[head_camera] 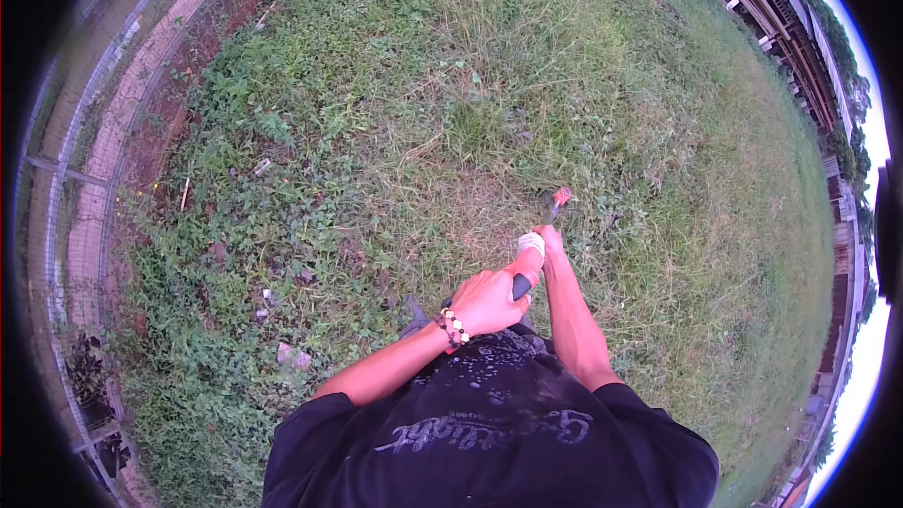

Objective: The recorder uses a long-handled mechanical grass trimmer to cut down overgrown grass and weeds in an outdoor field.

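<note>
A long-handled tool with a dark shaft [551, 213] and a red part [561, 196] at its far end points away from me over the grass. My left hand [488, 302], with a beaded bracelet [452, 328] at the wrist, is closed around the dark near end of its handle [521, 287]. Farther along, my right hand [550, 236] grips the same tool, beside a white band or wrapping [532, 243]. Whether the pinkish part between the hands is handle or fingers is unclear. The tool's working end is partly hidden in the grass.
Grass and low leafy weeds [233, 240] surround me, with a patch of flattened dry grass [480, 201] ahead. Pale litter [262, 167] lies at left. A wire mesh fence [53, 226] curves along the left rim; a long roofed structure [790, 35] stands at the upper right.
</note>
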`<state>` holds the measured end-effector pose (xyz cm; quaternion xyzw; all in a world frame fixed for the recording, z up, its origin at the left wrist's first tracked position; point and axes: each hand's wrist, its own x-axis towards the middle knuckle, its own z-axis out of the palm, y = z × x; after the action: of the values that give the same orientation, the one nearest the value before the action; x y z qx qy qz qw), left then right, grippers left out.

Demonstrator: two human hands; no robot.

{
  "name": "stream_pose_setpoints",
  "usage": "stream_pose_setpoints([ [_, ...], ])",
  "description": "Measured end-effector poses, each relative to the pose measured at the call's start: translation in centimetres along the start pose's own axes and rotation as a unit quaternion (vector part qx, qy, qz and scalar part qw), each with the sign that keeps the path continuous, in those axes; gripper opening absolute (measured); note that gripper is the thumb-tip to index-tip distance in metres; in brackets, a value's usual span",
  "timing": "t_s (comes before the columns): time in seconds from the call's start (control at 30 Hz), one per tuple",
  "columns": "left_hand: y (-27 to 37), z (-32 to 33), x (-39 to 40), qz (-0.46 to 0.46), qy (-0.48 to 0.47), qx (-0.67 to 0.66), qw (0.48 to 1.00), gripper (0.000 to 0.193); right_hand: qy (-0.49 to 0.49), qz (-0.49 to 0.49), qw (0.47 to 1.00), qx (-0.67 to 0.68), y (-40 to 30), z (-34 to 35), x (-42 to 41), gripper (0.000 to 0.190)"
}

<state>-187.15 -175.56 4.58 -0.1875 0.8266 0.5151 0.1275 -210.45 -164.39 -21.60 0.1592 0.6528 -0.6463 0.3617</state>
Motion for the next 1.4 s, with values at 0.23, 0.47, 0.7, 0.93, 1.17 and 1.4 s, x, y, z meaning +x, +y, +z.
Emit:
stream_pose_setpoints([
  [0.23,8.9,6.0,9.1,0.191,-0.094,-0.078,0.974,0.044,-0.060,-0.111,0.973,-0.195,-16.3,-8.8,-4.3,0.009],
  [0.47,2.9,8.7,22.2,-0.070,-0.140,-0.345,0.925,0.065,-0.163,0.000,0.959,-0.233,-16.7,-13.1,-10.1,0.040],
  [0.7,-6.0,20.4,35.7,-0.364,-0.101,-0.701,0.604,0.060,-0.225,-0.008,0.935,-0.273,-14.6,-15.0,-21.5,0.062],
  [0.93,-12.7,22.5,35.8,-0.403,0.042,-0.725,0.557,0.040,-0.049,0.030,0.939,-0.338,-19.4,-23.4,-33.0,0.033],
  [1.17,-13.9,14.5,38.0,-0.349,0.148,-0.721,0.581,0.035,-0.003,-0.043,0.848,-0.529,-17.9,-20.2,-33.6,0.038],
  [1.4,-18.0,7.7,42.1,-0.371,0.190,-0.708,0.570,0.038,-0.067,-0.092,0.867,-0.486,-19.5,-16.3,-24.9,0.024],
])
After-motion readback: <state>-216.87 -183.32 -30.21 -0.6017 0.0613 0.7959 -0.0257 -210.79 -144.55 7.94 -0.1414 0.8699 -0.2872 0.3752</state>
